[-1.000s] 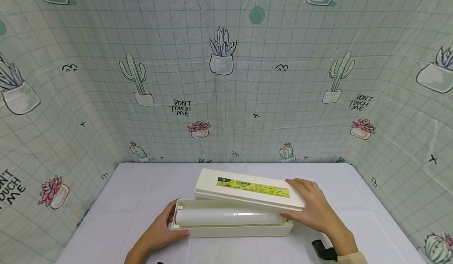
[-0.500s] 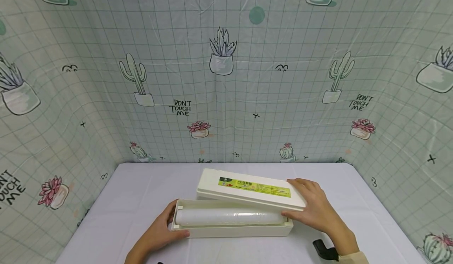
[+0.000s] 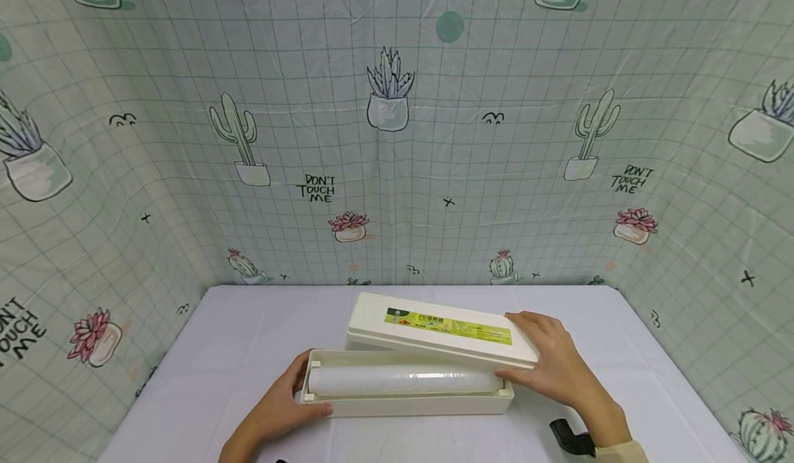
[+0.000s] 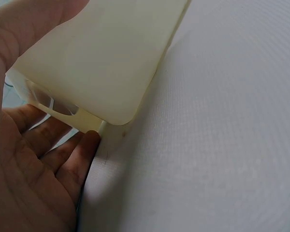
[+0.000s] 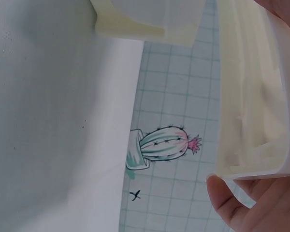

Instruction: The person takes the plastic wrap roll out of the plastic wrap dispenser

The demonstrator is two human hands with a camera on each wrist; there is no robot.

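Note:
A cream cling film box base sits on the table with a shiny roll of cling film inside. My left hand grips its left end, thumb on the front wall; in the left wrist view, fingers reach the end wall of the box base. My right hand holds the white lid by its right end, thumb in front. Slanted and raised behind the roll, the lid bears a yellow-green label. The right wrist view shows the hollow underside of the lid, apart from the base.
A white cloth covers the table. Behind and on both sides hangs a grid-patterned curtain printed with cacti. A black curved piece shows beside the right wrist, at the edge of a beige sleeve.
The lid and my right hand have shifted slightly to the right. My left hand, the box base and the roll have stayed in place.

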